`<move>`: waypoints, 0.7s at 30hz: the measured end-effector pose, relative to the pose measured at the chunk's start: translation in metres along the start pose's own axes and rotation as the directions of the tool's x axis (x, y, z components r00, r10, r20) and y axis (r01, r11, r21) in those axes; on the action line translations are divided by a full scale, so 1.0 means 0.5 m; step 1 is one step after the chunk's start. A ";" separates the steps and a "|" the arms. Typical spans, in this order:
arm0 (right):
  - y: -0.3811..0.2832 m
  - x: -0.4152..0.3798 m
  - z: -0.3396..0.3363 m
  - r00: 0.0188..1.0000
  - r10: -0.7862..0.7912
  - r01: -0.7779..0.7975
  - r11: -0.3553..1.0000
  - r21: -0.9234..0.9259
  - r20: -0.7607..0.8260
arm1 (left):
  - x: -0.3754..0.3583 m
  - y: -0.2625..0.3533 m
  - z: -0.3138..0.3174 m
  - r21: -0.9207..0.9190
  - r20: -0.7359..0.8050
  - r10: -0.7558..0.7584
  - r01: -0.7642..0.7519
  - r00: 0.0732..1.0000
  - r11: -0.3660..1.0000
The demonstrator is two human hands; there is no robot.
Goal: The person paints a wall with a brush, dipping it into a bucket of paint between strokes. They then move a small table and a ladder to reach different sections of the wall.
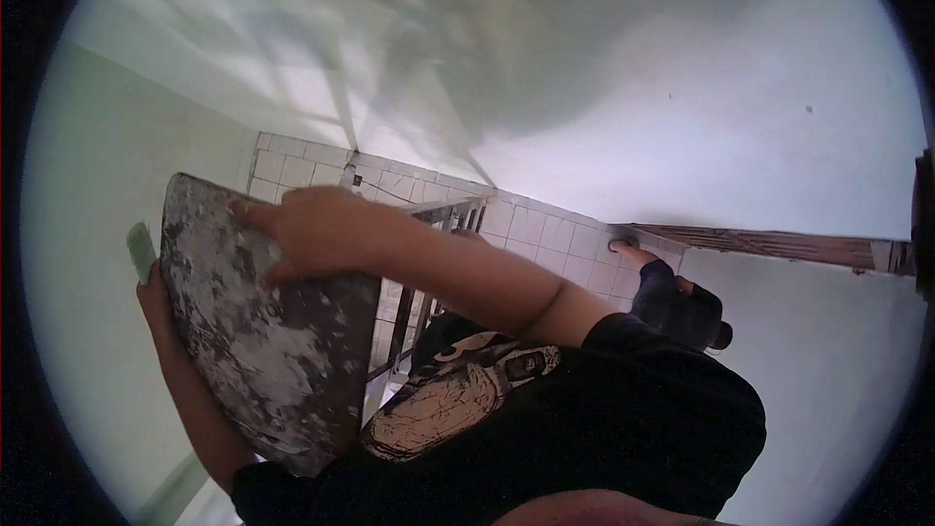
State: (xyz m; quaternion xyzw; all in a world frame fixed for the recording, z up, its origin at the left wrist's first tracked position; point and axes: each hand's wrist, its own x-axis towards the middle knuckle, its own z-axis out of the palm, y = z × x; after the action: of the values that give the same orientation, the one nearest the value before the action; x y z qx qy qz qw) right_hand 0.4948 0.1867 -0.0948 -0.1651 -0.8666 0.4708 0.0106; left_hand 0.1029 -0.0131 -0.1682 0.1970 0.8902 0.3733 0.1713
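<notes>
A dark brown board (282, 360) with whitish smears lies tilted in front of my body, its left edge along my left forearm. Beside its upper left edge, my left hand (152, 294) holds a small pale green block (141, 245); most of its fingers are hidden. My right hand (317, 234) reaches across from the right over the board's upper part. Its index finger and thumb are spread apart over the smeared face, and the other fingers are hard to make out.
Metal bars (404, 317) stand between the board and my black shirt. Below lies a pale tiled floor (531, 226). Another person in dark clothes (682, 312) is at the right, near a brown slatted strip (760, 244). Pale walls surround the area, one with shadows across it.
</notes>
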 end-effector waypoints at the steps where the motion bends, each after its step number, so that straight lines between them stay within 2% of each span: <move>1: -0.001 -0.001 0.004 0.999 -0.030 0.029 0.999 -0.040 -0.032 | 0.008 0.009 -0.001 0.055 -0.007 -0.023 0.023 1.000 0.998; 2: -0.002 -0.001 0.009 0.998 -0.029 0.027 0.999 -0.039 -0.051 | 0.019 0.010 -0.005 0.114 -0.012 -0.046 0.047 0.999 0.992; 3: -0.003 -0.002 0.010 0.997 -0.046 0.041 0.996 -0.079 -0.060 | 0.029 -0.002 -0.004 0.065 0.009 0.025 -0.026 1.000 0.998; 4: -0.002 -0.003 0.014 0.996 -0.059 0.052 0.992 -0.116 -0.060 | 0.012 0.016 0.003 0.066 0.017 0.031 -0.032 0.999 0.997; 6: -0.001 0.007 0.022 0.998 -0.045 0.037 0.984 -0.175 -0.046 | -0.035 0.069 0.015 -0.013 0.125 -0.057 0.059 0.991 0.998; 8: -0.017 -0.009 0.033 0.996 -0.060 0.041 0.960 -0.276 -0.063 | 0.019 0.025 0.006 -0.051 0.150 0.006 0.002 0.989 0.999; 10: -0.045 -0.038 0.035 0.987 0.058 -0.112 0.913 -0.393 -0.147 | 0.019 0.022 0.009 -0.095 0.173 0.082 -0.067 0.981 0.993; 11: -0.055 -0.047 0.042 0.984 0.050 -0.118 0.904 -0.410 -0.172 | -0.005 0.035 0.013 -0.102 0.178 0.077 -0.059 0.981 0.993; 12: -0.053 -0.045 0.061 0.959 0.080 -0.193 0.885 -0.423 -0.270 | -0.022 0.046 0.016 -0.125 0.169 0.082 -0.062 0.982 0.990; 13: -0.050 -0.049 0.075 0.924 0.114 -0.272 0.868 -0.415 -0.366 | -0.033 0.049 0.007 -0.042 0.207 0.189 -0.185 0.960 0.982; 14: -0.047 -0.054 0.081 0.910 0.056 -0.244 0.875 -0.419 -0.412 | -0.047 0.063 0.012 -0.090 0.247 0.121 -0.102 0.961 0.991; 15: -0.055 -0.060 0.077 0.916 0.091 -0.255 0.885 -0.390 -0.392 | -0.003 0.040 0.015 -0.114 0.211 0.072 -0.049 0.975 0.992; 17: -0.062 -0.063 0.071 0.915 0.099 -0.260 0.886 -0.384 -0.391 | -0.094 0.090 0.015 -0.162 0.241 0.081 -0.042 0.967 0.986; 21: -0.043 -0.047 0.074 0.907 -0.003 -0.188 0.892 -0.412 -0.420 | -0.002 0.033 0.016 -0.187 0.156 0.120 -0.090 0.980 0.978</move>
State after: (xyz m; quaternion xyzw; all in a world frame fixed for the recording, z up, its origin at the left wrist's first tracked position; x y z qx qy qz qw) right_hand 0.5046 0.1388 -0.0945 -0.3002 -0.9199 0.2156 0.1311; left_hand 0.1109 0.0020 -0.1610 0.2581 0.8241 0.4425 0.2419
